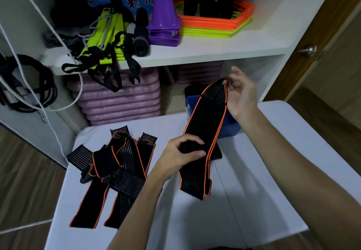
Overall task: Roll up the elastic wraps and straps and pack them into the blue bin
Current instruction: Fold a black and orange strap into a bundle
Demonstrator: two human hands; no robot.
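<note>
A long black elastic wrap with orange edging [207, 116] is stretched above the white table [254, 201]. My right hand [241, 95] pinches its upper end, up near the shelf. My left hand [181, 152] grips its middle, fingers and thumb curled round the fabric, and the lower end hangs folded down to the table. A loose pile of several more black and orange wraps [115, 169] lies on the table's left side. The blue bin [227, 124] stands at the table's far edge, mostly hidden behind the held wrap and my right hand.
A white shelf unit [214, 52] stands behind the table, holding purple cones [164, 15], orange and yellow hexagon rings [216, 25], yellow-green straps and black gear. Purple pads [119, 101] are stacked beneath. White cords [48, 97] hang at left. A wooden door [320, 40] is at right.
</note>
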